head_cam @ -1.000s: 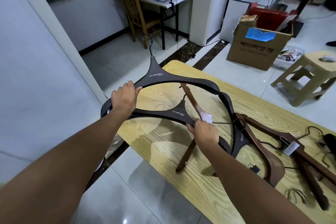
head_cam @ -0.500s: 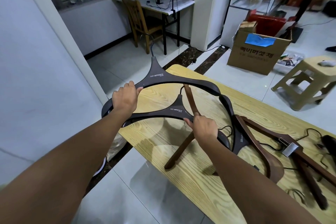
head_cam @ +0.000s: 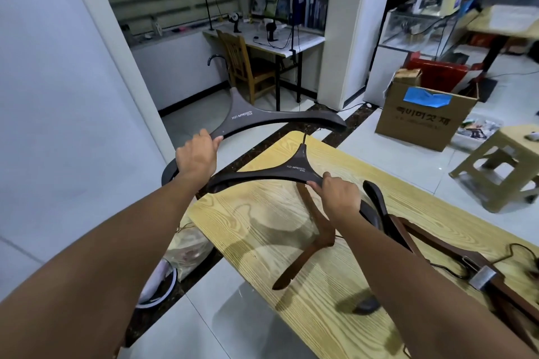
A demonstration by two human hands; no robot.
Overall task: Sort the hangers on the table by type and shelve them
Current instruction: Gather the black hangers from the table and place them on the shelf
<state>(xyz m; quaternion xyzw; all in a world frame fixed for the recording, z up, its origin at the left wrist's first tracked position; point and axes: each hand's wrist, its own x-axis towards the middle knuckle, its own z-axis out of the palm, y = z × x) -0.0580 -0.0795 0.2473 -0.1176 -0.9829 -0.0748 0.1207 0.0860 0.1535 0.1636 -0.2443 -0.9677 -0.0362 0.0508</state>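
My left hand (head_cam: 197,159) grips the left arm of a wide dark grey hanger (head_cam: 262,118), lifted off the table with its hook pointing up and away. My right hand (head_cam: 338,197) grips the right arm of a second, matching dark grey hanger (head_cam: 280,173) just above the wooden table (head_cam: 262,227). A brown wooden hanger (head_cam: 316,242) lies on the table under my right arm. Further brown wooden hangers (head_cam: 437,245) and one more dark hanger (head_cam: 376,198) lie to the right.
A cardboard box (head_cam: 423,116) and a plastic stool (head_cam: 501,166) stand on the tiled floor beyond the table. A wooden chair (head_cam: 245,67) and a desk stand at the back. A white wall runs along the left. Plastic bags lie by the table's left edge.
My left hand has raised its dark hanger up and away from the table. The second dark hanger in my right hand has come apart from it. The view has tilted upward.
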